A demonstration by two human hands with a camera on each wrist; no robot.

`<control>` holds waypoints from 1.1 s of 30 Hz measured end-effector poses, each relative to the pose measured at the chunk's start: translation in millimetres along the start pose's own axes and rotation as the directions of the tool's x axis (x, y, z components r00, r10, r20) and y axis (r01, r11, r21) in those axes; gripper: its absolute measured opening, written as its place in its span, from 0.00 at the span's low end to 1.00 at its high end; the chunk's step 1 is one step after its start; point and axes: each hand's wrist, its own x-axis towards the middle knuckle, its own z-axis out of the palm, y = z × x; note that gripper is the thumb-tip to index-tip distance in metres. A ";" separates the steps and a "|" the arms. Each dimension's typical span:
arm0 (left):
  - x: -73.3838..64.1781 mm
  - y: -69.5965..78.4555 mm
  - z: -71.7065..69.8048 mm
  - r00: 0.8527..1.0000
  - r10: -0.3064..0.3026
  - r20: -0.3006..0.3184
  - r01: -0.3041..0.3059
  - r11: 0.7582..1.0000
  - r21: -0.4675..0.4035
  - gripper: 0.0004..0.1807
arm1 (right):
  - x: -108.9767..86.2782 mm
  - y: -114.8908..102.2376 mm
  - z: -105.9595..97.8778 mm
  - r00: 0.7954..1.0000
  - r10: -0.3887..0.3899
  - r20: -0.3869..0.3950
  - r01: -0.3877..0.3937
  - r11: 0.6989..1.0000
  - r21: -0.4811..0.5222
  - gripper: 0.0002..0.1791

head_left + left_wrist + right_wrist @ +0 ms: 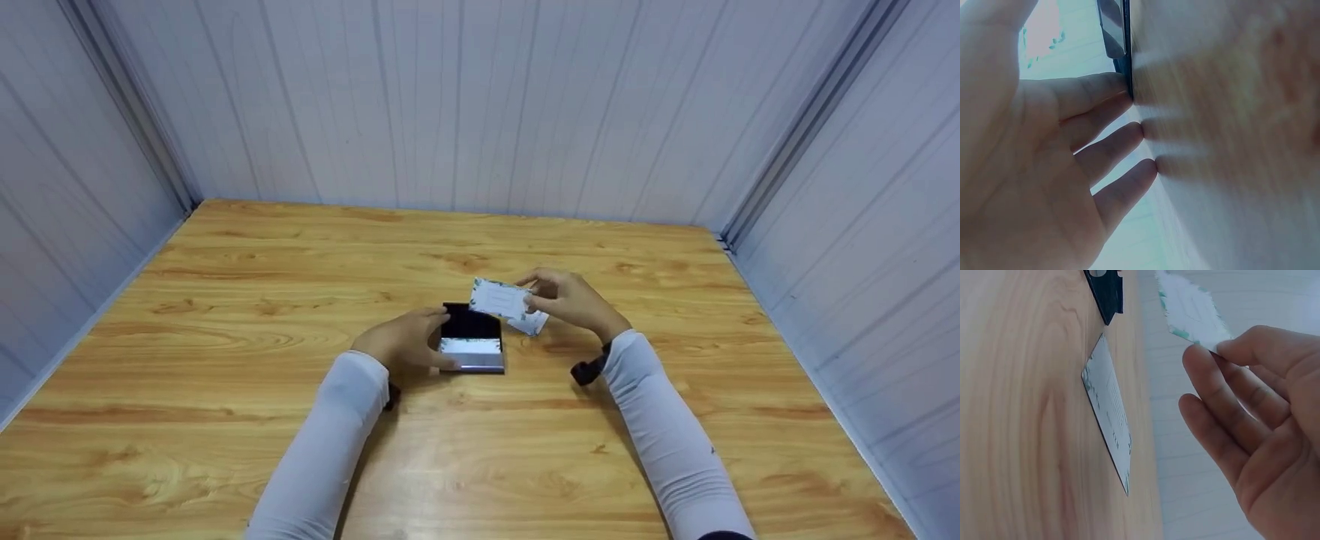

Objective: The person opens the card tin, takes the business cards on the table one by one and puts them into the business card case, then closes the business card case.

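Observation:
A dark business card case with a silvery front part lies on the wooden table, and white cards sit in its near half. My left hand holds the case at its left side, thumb by the near corner and a finger by the far corner. In the left wrist view, the other fingertips of this hand rest on the table. Between thumb and fingers, my right hand pinches a white card with green leafy edges above the case. Another card lies on the table beneath that hand.
The wooden table spreads around the case on all sides. White panelled walls stand at the back, left and right. A black wrist strap with a small device is on the right wrist.

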 end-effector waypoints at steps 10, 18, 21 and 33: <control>2.6 -1.6 1.6 1.000 -0.005 -0.006 0.005 1.000 0.005 0.56 | 3.6 -7.1 16.2 0.997 -0.050 0.059 0.053 0.998 -0.042 0.13; 2.0 -1.0 -0.9 1.000 0.022 0.007 -0.022 1.000 0.000 0.57 | 6.3 -10.0 28.6 0.993 -0.084 0.081 0.088 0.995 -0.052 0.14; 2.4 -1.3 -0.7 1.000 0.026 0.000 -0.026 1.000 -0.007 0.58 | 7.3 -10.8 32.8 0.991 -0.095 0.090 0.101 0.992 -0.069 0.15; 1.5 -1.0 -0.3 1.000 0.005 -0.014 -0.005 1.000 -0.022 0.58 | 9.2 -12.0 41.1 0.988 -0.038 0.152 0.066 0.981 -0.180 0.14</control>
